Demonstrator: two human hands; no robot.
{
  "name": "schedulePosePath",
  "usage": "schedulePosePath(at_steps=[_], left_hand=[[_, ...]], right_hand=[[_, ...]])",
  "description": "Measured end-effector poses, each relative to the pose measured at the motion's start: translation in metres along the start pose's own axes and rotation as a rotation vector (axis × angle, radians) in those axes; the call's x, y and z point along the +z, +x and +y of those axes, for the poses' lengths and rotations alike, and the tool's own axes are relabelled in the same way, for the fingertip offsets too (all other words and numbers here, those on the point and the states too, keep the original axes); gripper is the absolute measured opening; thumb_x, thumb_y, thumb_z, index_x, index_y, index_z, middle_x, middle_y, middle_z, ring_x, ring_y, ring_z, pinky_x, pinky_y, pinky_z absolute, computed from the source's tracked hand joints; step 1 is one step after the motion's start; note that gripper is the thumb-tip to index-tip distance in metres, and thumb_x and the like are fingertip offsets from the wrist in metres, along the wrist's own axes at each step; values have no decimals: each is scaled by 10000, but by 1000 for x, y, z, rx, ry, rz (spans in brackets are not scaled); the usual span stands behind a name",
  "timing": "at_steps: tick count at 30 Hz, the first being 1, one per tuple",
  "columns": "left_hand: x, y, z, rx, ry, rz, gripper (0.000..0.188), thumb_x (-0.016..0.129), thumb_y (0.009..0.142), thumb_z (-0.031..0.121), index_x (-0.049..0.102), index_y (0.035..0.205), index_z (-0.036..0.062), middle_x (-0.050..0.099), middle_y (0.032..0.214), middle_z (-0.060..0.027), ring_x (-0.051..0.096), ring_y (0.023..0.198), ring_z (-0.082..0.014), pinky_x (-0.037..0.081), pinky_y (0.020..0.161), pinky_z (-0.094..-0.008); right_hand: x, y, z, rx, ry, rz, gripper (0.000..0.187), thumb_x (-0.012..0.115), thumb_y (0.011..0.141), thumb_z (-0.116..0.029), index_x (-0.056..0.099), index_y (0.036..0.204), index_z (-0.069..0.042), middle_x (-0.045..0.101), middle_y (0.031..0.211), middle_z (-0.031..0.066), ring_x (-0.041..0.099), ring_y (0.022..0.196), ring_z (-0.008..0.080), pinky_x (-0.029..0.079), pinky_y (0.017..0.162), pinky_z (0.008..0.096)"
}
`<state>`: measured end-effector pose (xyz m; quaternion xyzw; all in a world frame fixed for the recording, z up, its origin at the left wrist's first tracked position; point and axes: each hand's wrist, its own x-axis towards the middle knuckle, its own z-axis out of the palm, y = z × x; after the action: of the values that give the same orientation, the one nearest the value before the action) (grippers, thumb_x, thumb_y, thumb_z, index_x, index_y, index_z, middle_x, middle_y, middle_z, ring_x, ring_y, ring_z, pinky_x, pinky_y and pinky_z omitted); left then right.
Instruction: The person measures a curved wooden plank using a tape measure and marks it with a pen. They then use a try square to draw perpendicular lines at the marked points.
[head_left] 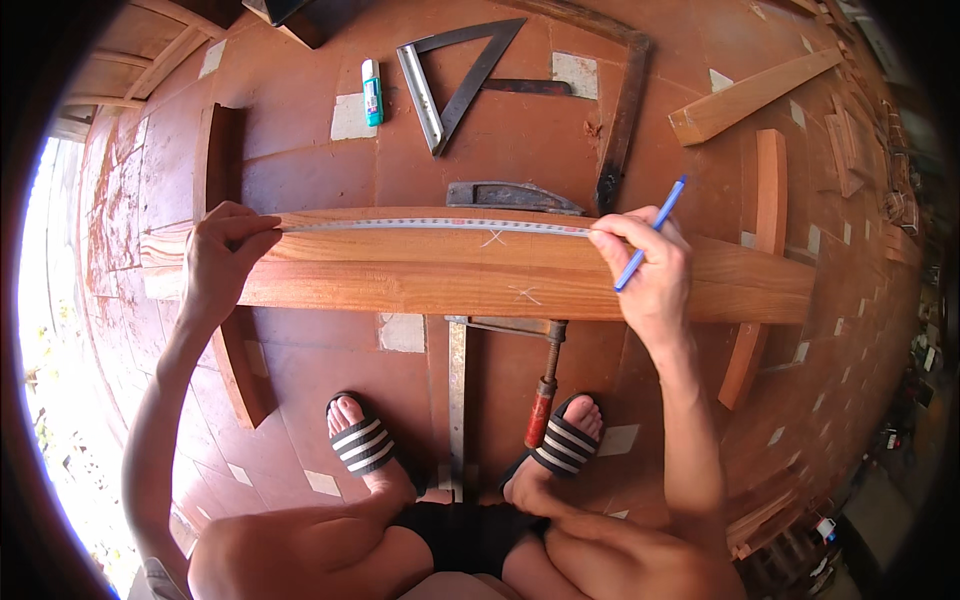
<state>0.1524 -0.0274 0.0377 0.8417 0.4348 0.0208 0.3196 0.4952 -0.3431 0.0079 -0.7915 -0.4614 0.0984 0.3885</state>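
Observation:
A white measuring tape (430, 223) stretches left to right over two long wooden boards (400, 285) lying side by side. My left hand (222, 255) pinches its left end between thumb and fingers. Farther right, my right hand (652, 265) pinches the tape too, with a blue pen (650, 235) held slanting between its fingers. Each board carries a cross mark drawn in pale lines. A clamp with a red handle (541, 410) grips the boards near their middle; its screw end points toward me and its jaw (515, 196) shows beyond the far edge.
Wooden supports lie under the boards at left (240, 375) and right (750, 355). Beyond are a glue stick (372, 92), a triangular square (470, 85), a dark metal carpenter's square (622, 120) and a loose wood block (755, 97). My sandalled feet (362, 440) rest on the tiled floor.

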Motion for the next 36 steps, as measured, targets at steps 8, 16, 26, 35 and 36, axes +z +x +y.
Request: schedulePosePath(at_steps=[8, 16, 26, 35, 36], left_hand=[[30, -14, -28, -12, -42, 70, 224, 835, 881, 66, 852, 1099, 18, 703, 974, -81, 670, 893, -182, 525, 815, -316], [32, -13, -29, -1, -34, 79, 213, 827, 886, 53, 853, 1094, 13, 710, 977, -71, 676, 883, -168, 526, 809, -300], [33, -16, -28, -6, -71, 90, 205, 818, 894, 42, 850, 1092, 1, 720, 995, -62, 674, 897, -151, 528, 814, -290], [34, -17, -31, -12, -109, 95, 189, 823, 892, 42, 848, 1074, -5, 711, 993, -48, 656, 873, -138, 521, 795, -284], [34, -17, -31, -18, -111, 91, 189, 825, 892, 44, 848, 1073, -6, 710, 994, -47, 656, 872, -136, 521, 793, -284]], right_hand=[[36, -16, -13, -44, -210, 32, 85, 843, 916, -179, 813, 955, -109, 681, 879, 32, 642, 945, 254, 449, 886, 428], [39, -18, -10, -63, -221, 47, 100, 852, 882, -192, 804, 941, -127, 672, 921, 13, 619, 955, 257, 421, 862, 444], [40, -19, -13, -32, -207, 58, 104, 856, 879, -192, 818, 951, -128, 662, 910, 25, 620, 965, 265, 440, 881, 452], [39, -19, -15, -16, -191, 43, 101, 862, 868, -154, 822, 955, -122, 668, 912, 36, 627, 979, 269, 447, 889, 453], [39, -19, -15, -13, -192, 43, 102, 862, 866, -152, 822, 955, -122, 668, 912, 36, 627, 977, 269, 447, 888, 453]])
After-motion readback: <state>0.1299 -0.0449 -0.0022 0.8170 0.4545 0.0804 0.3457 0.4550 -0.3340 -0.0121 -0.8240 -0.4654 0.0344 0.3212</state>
